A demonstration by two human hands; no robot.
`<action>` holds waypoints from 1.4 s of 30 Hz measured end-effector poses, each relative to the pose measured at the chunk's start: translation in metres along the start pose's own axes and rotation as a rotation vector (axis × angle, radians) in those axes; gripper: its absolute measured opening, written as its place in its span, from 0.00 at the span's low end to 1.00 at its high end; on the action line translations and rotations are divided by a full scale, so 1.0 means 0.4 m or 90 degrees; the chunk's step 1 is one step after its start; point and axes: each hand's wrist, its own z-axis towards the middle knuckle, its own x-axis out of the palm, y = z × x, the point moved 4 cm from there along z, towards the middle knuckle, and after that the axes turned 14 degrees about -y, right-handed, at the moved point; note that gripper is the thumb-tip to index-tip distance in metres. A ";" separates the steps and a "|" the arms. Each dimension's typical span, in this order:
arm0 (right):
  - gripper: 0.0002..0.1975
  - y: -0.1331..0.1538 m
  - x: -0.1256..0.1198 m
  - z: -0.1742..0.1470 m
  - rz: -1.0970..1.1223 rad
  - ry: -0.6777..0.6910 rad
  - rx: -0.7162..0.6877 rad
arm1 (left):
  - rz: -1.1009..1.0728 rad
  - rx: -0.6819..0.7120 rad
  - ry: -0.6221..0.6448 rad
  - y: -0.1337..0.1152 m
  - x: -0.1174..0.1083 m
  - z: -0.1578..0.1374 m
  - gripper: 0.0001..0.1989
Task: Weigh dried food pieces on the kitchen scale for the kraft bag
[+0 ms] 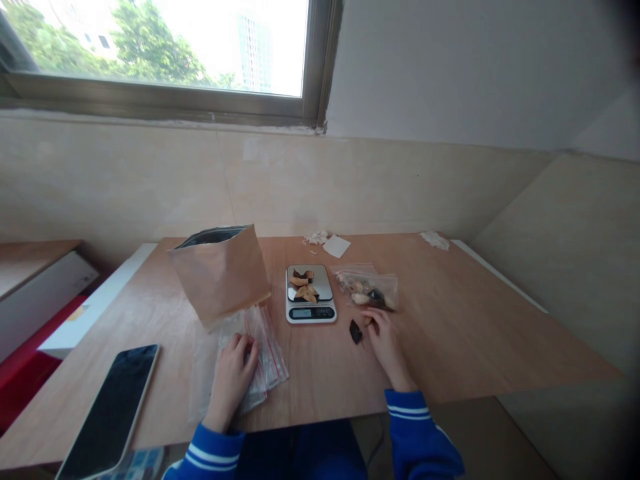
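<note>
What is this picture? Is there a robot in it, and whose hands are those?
No robot here! These are a person's own bare hands. The camera sits on that person's head, looking forward and down, so you see almost what they see.

On the wooden table is a small white scale with dried brown pieces on it. A brown paper bag stands to its left, and a filled clear bag lies to its right. A phone lies near the front.

The left hand rests on some flat clear bags. The right hand's fingers are at a small brown piece, perhaps pinching it, beside a dark piece.
</note>
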 end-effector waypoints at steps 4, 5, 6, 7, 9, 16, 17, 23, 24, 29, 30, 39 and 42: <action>0.19 -0.032 -0.013 -0.044 -0.008 0.035 0.000 | 0.007 0.000 0.001 -0.002 0.000 0.000 0.13; 0.20 -0.026 -0.013 -0.052 -0.019 0.045 -0.012 | 0.008 -0.001 0.002 -0.002 0.000 0.000 0.13; 0.21 -0.015 -0.014 -0.058 -0.041 0.047 -0.024 | 0.009 -0.001 0.004 -0.003 0.000 0.000 0.14; 0.21 0.000 -0.015 -0.064 -0.073 0.043 -0.036 | 0.009 -0.001 0.006 -0.003 0.000 0.000 0.14; 0.22 0.039 -0.016 -0.077 -0.148 0.030 -0.059 | 0.010 0.001 0.010 -0.003 0.000 0.000 0.14; 0.13 0.139 0.026 -0.120 -0.252 0.078 -0.146 | 0.015 0.006 -0.003 0.005 0.004 -0.004 0.14; 0.13 0.138 0.034 -0.121 -0.246 0.077 -0.154 | 0.014 0.006 -0.003 0.005 0.005 -0.004 0.14; 0.16 0.080 0.056 -0.100 -0.203 0.037 -0.154 | 0.017 0.014 -0.010 0.000 0.002 -0.001 0.14; 0.17 0.070 0.058 -0.093 -0.191 0.030 -0.145 | 0.019 0.017 -0.013 -0.002 0.001 -0.001 0.15; 0.15 0.063 0.075 -0.019 -0.057 0.016 -0.045 | 0.025 0.034 -0.025 -0.006 0.000 -0.002 0.14; 0.14 0.072 0.085 0.005 -0.022 0.014 -0.021 | 0.026 0.035 -0.024 -0.005 0.001 -0.002 0.14; 0.16 0.156 0.244 0.157 0.162 0.033 0.110 | 0.019 0.026 -0.016 -0.011 -0.005 -0.002 0.15; 0.16 0.158 0.223 0.135 0.137 -0.001 0.065 | 0.012 0.027 -0.016 -0.007 -0.002 -0.002 0.15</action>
